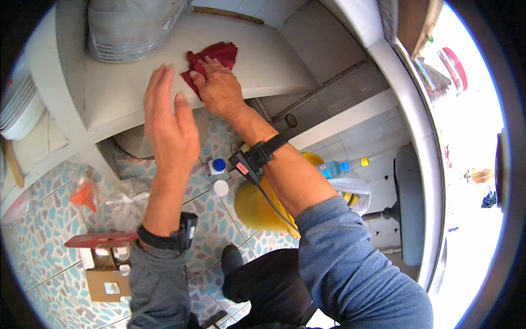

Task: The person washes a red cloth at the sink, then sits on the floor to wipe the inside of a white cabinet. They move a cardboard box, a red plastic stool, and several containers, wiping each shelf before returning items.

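Observation:
My right hand lies on a crumpled dark red cloth, pressing it flat-handed against a pale shelf. The fingers rest over the cloth's near part, and its far corner spreads out beyond them. To the left, my left hand is held up before the shelf's front edge, fingers extended, slightly blurred, holding nothing. A stack of containers wrapped in clear plastic stands on the shelf beyond my left hand. Each wrist wears a black strap with a small device.
White stacked dishes sit in the left compartment. On the tiled floor are a yellow bucket, a white bottle with a blue cap, an orange funnel, a knotted plastic bag and an open cardboard box. Plastic bottles stand near the bucket.

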`<state>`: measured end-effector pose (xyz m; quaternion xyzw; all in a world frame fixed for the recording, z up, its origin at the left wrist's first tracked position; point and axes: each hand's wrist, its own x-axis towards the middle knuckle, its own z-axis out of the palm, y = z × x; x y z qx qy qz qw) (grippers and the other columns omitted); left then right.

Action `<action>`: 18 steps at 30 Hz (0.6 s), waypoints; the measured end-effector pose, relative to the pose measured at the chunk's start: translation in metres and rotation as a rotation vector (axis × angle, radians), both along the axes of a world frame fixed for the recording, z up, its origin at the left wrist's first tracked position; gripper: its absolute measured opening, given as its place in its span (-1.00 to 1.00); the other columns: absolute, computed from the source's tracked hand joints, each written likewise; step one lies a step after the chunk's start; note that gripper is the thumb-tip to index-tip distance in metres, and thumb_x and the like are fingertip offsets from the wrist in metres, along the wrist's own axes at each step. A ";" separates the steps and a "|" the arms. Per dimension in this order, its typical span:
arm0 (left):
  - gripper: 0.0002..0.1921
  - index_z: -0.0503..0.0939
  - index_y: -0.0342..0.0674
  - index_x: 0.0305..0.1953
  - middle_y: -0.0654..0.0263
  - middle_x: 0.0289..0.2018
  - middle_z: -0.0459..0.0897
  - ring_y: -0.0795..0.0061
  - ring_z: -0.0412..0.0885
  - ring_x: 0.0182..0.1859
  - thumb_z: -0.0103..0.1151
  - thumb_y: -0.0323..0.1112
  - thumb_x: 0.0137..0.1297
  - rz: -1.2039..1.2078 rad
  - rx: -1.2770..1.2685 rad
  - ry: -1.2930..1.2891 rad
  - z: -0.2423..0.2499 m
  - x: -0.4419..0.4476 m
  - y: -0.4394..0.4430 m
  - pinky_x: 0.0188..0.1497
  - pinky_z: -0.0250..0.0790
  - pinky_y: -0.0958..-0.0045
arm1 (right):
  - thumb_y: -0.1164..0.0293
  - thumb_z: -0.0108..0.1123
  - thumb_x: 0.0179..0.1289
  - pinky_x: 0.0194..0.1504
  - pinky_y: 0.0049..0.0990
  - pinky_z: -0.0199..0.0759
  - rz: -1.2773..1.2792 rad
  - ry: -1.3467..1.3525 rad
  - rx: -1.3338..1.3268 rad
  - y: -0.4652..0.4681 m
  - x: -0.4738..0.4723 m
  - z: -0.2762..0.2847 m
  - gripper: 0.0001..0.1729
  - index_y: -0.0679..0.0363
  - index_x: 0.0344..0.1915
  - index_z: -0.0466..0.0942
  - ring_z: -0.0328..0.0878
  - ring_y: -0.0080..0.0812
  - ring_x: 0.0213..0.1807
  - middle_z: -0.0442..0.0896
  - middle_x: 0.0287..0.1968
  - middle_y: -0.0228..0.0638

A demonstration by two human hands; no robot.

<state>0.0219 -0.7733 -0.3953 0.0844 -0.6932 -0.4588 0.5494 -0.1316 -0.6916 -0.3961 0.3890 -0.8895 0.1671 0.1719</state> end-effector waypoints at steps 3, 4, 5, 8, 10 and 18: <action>-0.54 0.43 -0.38 0.38 -0.11 0.38 0.48 -0.02 0.40 0.46 0.01 -0.46 0.49 0.025 0.200 -0.034 -0.011 0.058 0.014 0.49 0.21 0.14 | -0.03 -0.04 0.60 0.57 -0.15 0.09 0.147 -0.073 -0.040 -0.005 0.040 0.007 -0.28 0.39 0.37 0.46 0.27 0.06 0.55 0.42 0.46 0.15; -0.53 0.42 -0.38 0.39 -0.10 0.38 0.47 0.00 0.40 0.47 0.00 -0.46 0.50 0.036 0.265 -0.059 -0.016 0.072 0.017 0.49 0.21 0.16 | -0.03 -0.03 0.59 0.54 -0.16 0.15 0.196 -0.071 -0.073 -0.005 0.054 0.009 -0.30 0.37 0.34 0.49 0.33 0.03 0.51 0.48 0.42 0.10; -0.52 0.39 -0.38 0.41 -0.10 0.39 0.46 0.03 0.39 0.47 0.01 -0.44 0.51 0.007 0.373 -0.062 -0.020 0.084 0.021 0.50 0.20 0.17 | -0.02 -0.02 0.59 0.51 -0.17 0.20 0.244 -0.068 -0.104 -0.002 0.070 0.013 -0.33 0.35 0.32 0.52 0.40 0.00 0.47 0.53 0.38 0.06; -0.44 0.26 -0.39 0.49 -0.09 0.46 0.38 0.12 0.35 0.50 0.06 -0.36 0.55 -0.071 0.701 -0.072 -0.035 0.122 0.034 0.52 0.16 0.19 | 0.01 0.05 0.58 0.33 -0.24 0.41 0.176 -0.425 -0.155 0.010 0.112 0.032 -0.40 0.34 0.21 0.60 0.62 -0.08 0.23 0.70 0.20 -0.06; -0.40 0.24 -0.38 0.51 -0.09 0.48 0.34 0.11 0.31 0.52 0.05 -0.24 0.58 -0.057 0.752 -0.091 -0.042 0.148 0.036 0.54 0.13 0.19 | 0.05 0.11 0.58 0.17 -0.28 0.53 0.131 -0.723 -0.264 0.027 0.140 0.047 -0.46 0.35 0.12 0.65 0.72 -0.16 0.01 0.79 0.05 -0.17; -0.07 0.21 -0.23 0.55 0.04 0.48 0.37 0.12 0.29 0.53 -0.05 0.43 0.46 -0.292 1.304 -0.344 -0.056 0.237 0.024 0.56 0.03 -0.02 | 0.05 0.20 0.54 0.39 -0.18 0.44 0.251 -1.874 -0.987 0.082 0.243 0.075 -0.43 0.33 0.22 0.57 0.63 -0.18 0.27 0.68 0.25 -0.13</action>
